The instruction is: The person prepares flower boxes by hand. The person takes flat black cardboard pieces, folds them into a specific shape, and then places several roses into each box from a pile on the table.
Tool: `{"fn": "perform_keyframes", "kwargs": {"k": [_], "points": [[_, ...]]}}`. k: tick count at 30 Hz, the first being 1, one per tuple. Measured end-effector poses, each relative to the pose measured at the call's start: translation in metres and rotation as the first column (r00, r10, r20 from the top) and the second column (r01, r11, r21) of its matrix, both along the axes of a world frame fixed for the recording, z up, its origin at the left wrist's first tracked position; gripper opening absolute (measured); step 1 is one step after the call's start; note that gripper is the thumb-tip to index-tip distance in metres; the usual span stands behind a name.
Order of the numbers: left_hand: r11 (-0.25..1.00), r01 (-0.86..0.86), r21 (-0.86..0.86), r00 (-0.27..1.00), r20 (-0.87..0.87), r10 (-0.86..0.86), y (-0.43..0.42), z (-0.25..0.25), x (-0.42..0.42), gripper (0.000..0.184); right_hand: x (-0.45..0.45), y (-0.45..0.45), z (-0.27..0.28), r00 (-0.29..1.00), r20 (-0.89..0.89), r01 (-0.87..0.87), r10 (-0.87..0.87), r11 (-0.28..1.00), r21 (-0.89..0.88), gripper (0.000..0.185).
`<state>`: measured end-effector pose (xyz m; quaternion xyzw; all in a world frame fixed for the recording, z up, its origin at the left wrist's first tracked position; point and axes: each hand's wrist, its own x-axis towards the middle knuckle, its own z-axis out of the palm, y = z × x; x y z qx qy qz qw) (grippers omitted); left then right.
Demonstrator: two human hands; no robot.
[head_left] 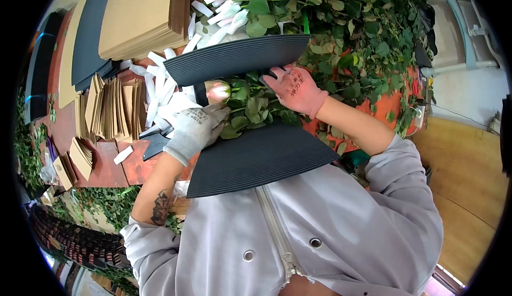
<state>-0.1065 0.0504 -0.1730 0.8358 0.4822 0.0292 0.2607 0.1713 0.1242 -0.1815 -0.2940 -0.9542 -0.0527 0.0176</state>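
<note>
A black corrugated sheet (261, 154) lies in front of my body, with a second raised black ribbed flap (237, 56) beyond it. Between them rest leafy stems (256, 109) and a pale pink rose (218, 92). My left hand (197, 127), in a grey glove, lies beside the rose head with fingers stretched over the leaves and the near sheet's edge. My right hand (295, 89), in a pink glove, is at the lower edge of the raised flap, fingers apart over the stems. Its fingertips are partly hard to make out.
Beyond the flap are white-netted flower heads (226, 10) and a heap of leafy stems (352, 34). White sleeves (160, 85) lie left of the flap. Cardboard stacks (141, 16) and small folded cardboard pieces (112, 106) stand farther left. A metal-framed chair (464, 34) is at right.
</note>
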Motion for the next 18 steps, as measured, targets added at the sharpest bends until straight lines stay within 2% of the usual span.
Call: {"fn": "perform_keyframes", "kwargs": {"k": [1,3,7,9,10,12,13,14,16,18], "points": [[1.000,0.012,0.000,1.000,-0.020,-0.012,0.000,0.002,0.001,0.033,0.002,0.000,-0.011,1.000,0.001,-0.003,0.003,1.000,0.000,0.038],[0.999,0.018,-0.028,0.999,-0.033,-0.019,0.001,-0.001,0.001,0.034,0.001,0.003,-0.019,0.997,0.042,0.065,-0.059,0.989,-0.135,0.035],[0.999,0.038,-0.025,0.997,-0.069,-0.040,-0.001,-0.004,0.000,0.035,-0.002,-0.006,0.003,0.982,0.152,0.136,-0.109,0.974,-0.179,0.036],[0.999,0.031,-0.026,0.995,-0.097,-0.034,-0.003,-0.001,0.001,0.035,0.009,-0.011,0.010,0.983,-0.015,0.180,-0.184,0.975,-0.132,0.036],[0.999,0.033,-0.024,0.992,-0.120,-0.035,-0.003,0.001,0.002,0.035,0.011,-0.013,0.016,0.984,-0.014,0.174,-0.177,0.976,-0.133,0.036],[0.999,0.025,-0.048,0.992,-0.124,-0.031,0.000,0.004,0.003,0.035,0.011,-0.014,0.041,0.929,-0.069,0.329,-0.365,0.896,-0.299,0.038],[0.997,0.024,-0.070,0.991,-0.131,-0.033,0.001,0.004,0.004,0.035,0.017,-0.013,0.041,0.924,-0.146,0.296,-0.353,0.904,-0.308,0.041],[0.997,0.023,-0.069,0.991,-0.128,-0.032,0.000,0.001,0.004,0.035,0.022,-0.013,0.046,0.925,-0.144,0.296,-0.351,0.905,-0.306,0.041],[0.999,0.022,0.040,0.999,-0.033,-0.021,-0.003,-0.010,0.001,0.033,0.031,-0.014,0.057,0.925,-0.140,0.305,-0.353,0.910,-0.281,0.042],[1.000,0.027,-0.001,0.998,-0.056,-0.027,0.002,0.002,0.003,0.033,0.043,-0.014,0.057,0.940,-0.147,0.273,-0.309,0.936,-0.221,0.043]]}}
